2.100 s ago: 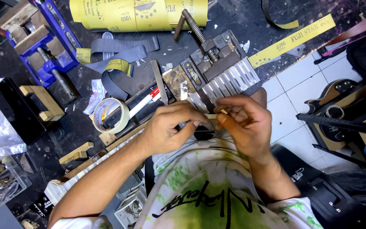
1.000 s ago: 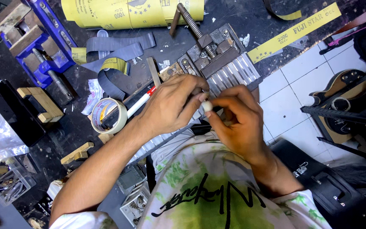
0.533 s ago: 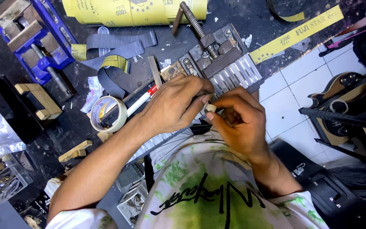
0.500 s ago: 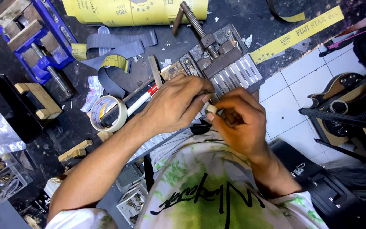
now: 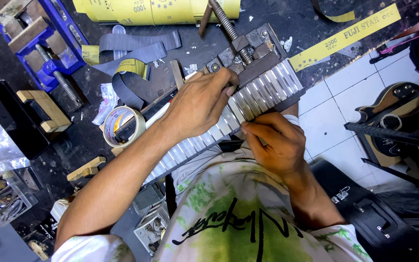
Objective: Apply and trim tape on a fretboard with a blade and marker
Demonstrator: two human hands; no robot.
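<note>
A long fretted neck (image 5: 263,92), with silvery tape strips between its frets, lies slantwise along the near edge of a dark workbench. Its upper end sits in a metal vise (image 5: 248,48). My left hand (image 5: 200,104) lies flat over the neck's middle, fingertips curled against the vise end, pressing it down. My right hand (image 5: 272,143) is just below, thumb and forefinger pinched together at the neck's near edge. Whether anything small is between those fingers is hidden.
On the bench: a blue vise (image 5: 49,53) at the back left, a yellow sandpaper roll (image 5: 156,9), grey abrasive strips (image 5: 132,48), a tape roll (image 5: 122,126), a wooden block (image 5: 44,109) and a black block (image 5: 15,123). A guitar (image 5: 394,97) and black case (image 5: 364,213) stand on the tiled floor, right.
My hands, joined over the neck with a small pale piece pinched between them, have parted. The left slid up toward the vise; the right dropped to the near edge.
</note>
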